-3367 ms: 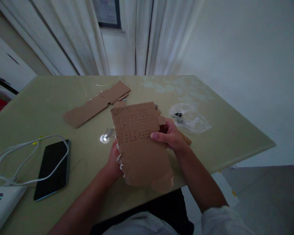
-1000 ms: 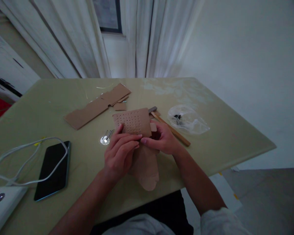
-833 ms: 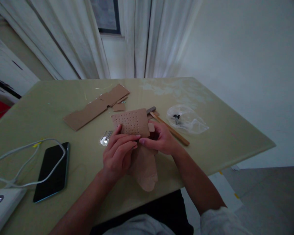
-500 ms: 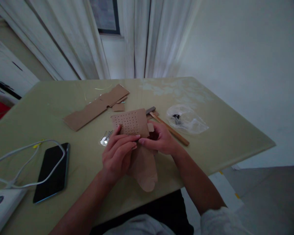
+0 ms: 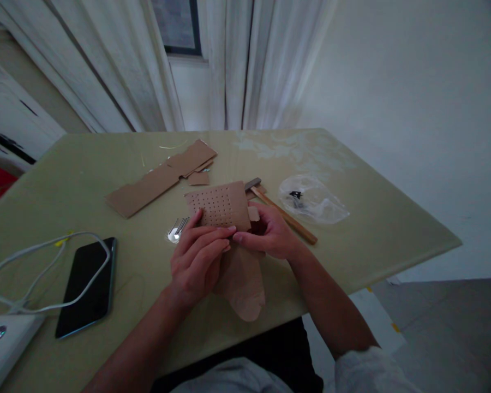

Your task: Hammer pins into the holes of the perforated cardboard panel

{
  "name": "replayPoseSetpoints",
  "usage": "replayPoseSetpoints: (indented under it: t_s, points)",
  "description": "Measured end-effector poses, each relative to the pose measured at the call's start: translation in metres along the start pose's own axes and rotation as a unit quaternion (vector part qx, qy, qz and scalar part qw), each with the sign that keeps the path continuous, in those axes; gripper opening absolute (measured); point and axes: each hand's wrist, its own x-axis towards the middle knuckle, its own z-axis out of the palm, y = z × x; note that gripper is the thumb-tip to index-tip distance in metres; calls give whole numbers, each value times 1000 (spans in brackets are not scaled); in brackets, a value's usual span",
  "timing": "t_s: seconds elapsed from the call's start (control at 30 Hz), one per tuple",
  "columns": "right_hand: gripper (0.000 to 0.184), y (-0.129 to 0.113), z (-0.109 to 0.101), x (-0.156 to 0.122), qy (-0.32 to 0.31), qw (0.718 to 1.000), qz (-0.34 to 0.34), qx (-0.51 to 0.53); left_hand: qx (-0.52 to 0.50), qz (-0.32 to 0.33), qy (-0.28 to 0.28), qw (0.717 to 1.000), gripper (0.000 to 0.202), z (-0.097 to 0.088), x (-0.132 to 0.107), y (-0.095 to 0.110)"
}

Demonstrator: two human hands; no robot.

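Between my hands is a brown cardboard piece [image 5: 219, 203] with rows of small punched holes and a rounded flap hanging down toward me. My left hand [image 5: 200, 256] grips its left and lower edge, fingers laid across the front below the holes. On the other side my right hand [image 5: 269, 230] pinches the cardboard near a small side tab, thumb toward the left fingertips. The fingers hide the fold where flap and holed panel meet. Just beyond my right hand lies a hammer [image 5: 290, 218] with a wooden handle, its head partly behind the cardboard.
Several nails or pins [image 5: 178, 229] lie left of the cardboard. Cardboard strips [image 5: 159, 177] rest farther back. A clear plastic bag [image 5: 315, 202] with small black pieces is at right. A phone [image 5: 92, 284], a white cable [image 5: 45, 309] and a white device [image 5: 10, 344] occupy the left.
Almost nothing differs. Both hands keep hold of the cardboard, and the view has shifted very slightly.
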Motion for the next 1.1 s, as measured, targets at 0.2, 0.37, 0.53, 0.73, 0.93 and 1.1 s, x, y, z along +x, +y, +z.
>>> replayPoseSetpoints:
  t_s: [0.2, 0.37, 0.53, 0.73, 0.93, 1.1]
  points:
    - [41, -2, 0, 0, 5, 1000, 1, -10, 3, -2, 5, 1000, 14, 0, 1, 0]
    - [40, -2, 0, 1, 2, 1000, 1, -8, -2, -8, 3, 1000, 18, 2, -4, -3]
    - [44, -1, 0, 1, 4, 1000, 2, -23, -19, -24, 17, 999, 16, 3, -5, -2]
    - [48, 3, -4, 4, 18, 999, -5, -29, -58, -84, 36, 994, 20, 2, -3, 4]
    - [44, 7, -9, 6, 72, 996, -36, -31, 94, -219, 163, 957, 14, -16, 13, -17]
    - [46, 9, -12, 8, 128, 991, -40, -23, 274, -402, -86, 870, 23, -56, 13, -63]
